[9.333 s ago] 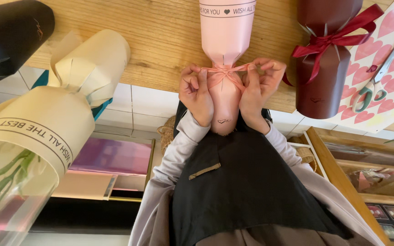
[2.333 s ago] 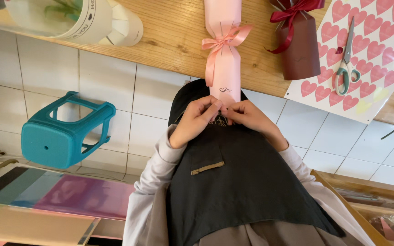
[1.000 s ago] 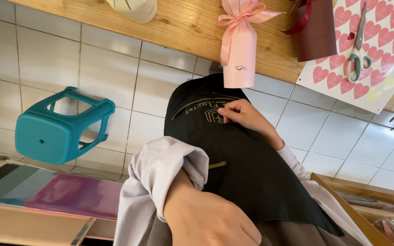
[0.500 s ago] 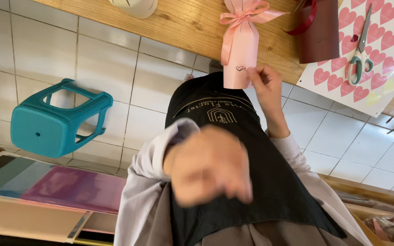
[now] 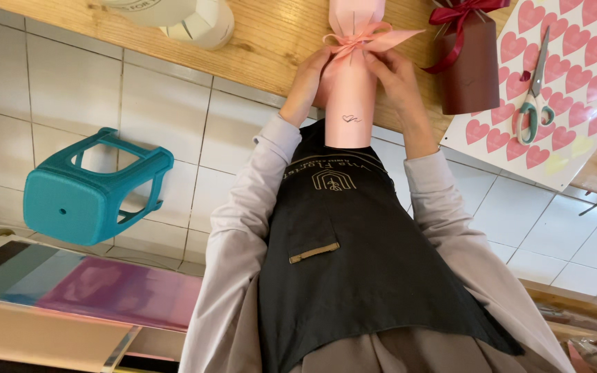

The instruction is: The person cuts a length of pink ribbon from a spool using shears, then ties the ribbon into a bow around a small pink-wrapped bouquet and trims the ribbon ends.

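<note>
On the wooden tabletop (image 5: 271,34) three wrapped tubes can be counted: one pink wrapped tube (image 5: 349,97), one dark red wrapped tube (image 5: 470,69) with a red ribbon, and a cream one (image 5: 202,21) partly cut off at the edge, plus one pair of scissors (image 5: 535,103) laid on a heart-print sheet (image 5: 575,83). One teal stool (image 5: 91,193) is seen on the tiled floor. The pink tube is gripped from both sides, left hand (image 5: 305,79) and right hand (image 5: 399,76), fingers curled closed around it just under the pink ribbon bow (image 5: 361,38). It's laid lengthwise over the table edge, smooth paper, tiny heart mark near the lower end
</note>
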